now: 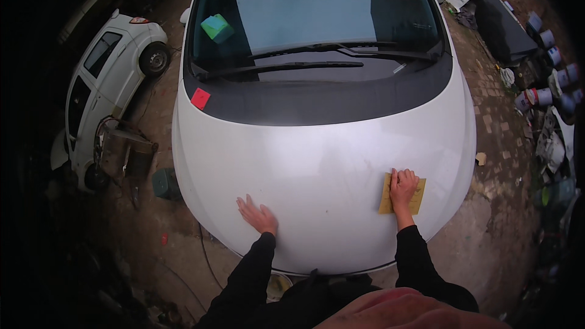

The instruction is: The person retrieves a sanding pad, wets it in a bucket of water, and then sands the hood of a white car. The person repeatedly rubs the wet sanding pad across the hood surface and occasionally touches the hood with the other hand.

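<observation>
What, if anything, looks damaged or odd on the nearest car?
A dark speck marks the hood between the left hand and right hand; dirt or damage, I cannot tell. A red pad, seemingly no car part, lies below the windscreen.

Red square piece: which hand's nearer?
Left. In the view, the left hand is over the white hood, below and right of the red square piece; the right hand, at the yellow sheet, is farther right.

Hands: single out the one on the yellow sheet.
The right hand lies over the yellow sheet; the left hand, spread open, has only the white hood beneath it.
</observation>
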`<state>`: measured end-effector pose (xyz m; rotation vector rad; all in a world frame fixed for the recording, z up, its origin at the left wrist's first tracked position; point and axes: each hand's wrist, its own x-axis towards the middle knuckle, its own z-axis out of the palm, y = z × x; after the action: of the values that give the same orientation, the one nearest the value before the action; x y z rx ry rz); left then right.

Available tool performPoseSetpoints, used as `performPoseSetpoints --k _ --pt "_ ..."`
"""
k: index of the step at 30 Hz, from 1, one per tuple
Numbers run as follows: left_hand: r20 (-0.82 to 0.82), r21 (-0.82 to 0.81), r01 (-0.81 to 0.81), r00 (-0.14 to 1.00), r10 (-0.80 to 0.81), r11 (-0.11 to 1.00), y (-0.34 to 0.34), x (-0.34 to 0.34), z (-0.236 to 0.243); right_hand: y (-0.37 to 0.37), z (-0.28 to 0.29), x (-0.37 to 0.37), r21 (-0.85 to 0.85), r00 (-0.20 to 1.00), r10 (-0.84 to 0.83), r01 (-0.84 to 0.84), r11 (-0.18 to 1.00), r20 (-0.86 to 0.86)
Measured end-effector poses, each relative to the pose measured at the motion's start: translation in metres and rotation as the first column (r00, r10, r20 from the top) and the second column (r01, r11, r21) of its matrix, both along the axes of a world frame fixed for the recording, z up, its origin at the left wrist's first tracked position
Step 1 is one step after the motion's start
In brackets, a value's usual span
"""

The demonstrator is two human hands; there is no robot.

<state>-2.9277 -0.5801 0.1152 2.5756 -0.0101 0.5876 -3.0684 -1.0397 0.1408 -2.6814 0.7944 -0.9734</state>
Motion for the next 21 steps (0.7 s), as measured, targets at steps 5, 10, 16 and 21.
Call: performPoseSetpoints --k 5,10,16,21 --pt "-0.021 0.005 -0.01 1.0 0.011 1.0 0.0 0.002 0.0 0.08 -0.016 -0.047 0.019 0.996 0.086 -0.086 0.996 -0.018" --pt "-0.015 0.002 -0.002 1.0 0.002 1.0 0.0 0.0 0.001 -0.018 0.012 0.023 -0.103 0.995 0.003 0.007 0.995 0.101" --pt "-0.03 -0.013 0.001 1.0 -0.001 1.0 0.0 -0.001 0.002 -0.143 0.043 0.113 -0.164 0.992 -0.069 0.086 0.983 0.108" --pt "-0.024 -0.004 -0.002 1.0 0.002 1.0 -0.001 0.0 0.003 -0.086 0.028 0.08 -0.082 0.997 -0.051 0.055 0.995 0.052"
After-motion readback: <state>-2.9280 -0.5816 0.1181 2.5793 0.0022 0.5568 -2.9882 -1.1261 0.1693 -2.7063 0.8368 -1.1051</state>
